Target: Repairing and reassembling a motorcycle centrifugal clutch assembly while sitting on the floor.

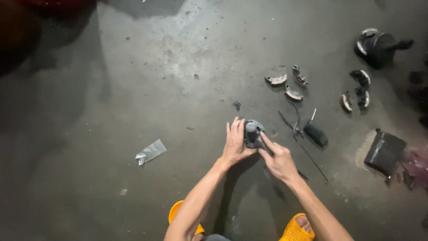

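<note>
While both hands clasp it, round metal hub (253, 134) sits on floor (133, 89) | left hand (235, 145) wraps rim, right hand (278, 160) pinches opposite edge | likely heavy, rigid, greasy; rim hold best | curved shoes (285, 85) beyond grip

Probably a repair workshop: stained concrete floor (133, 67), scattered brake shoes (285, 85).
</note>
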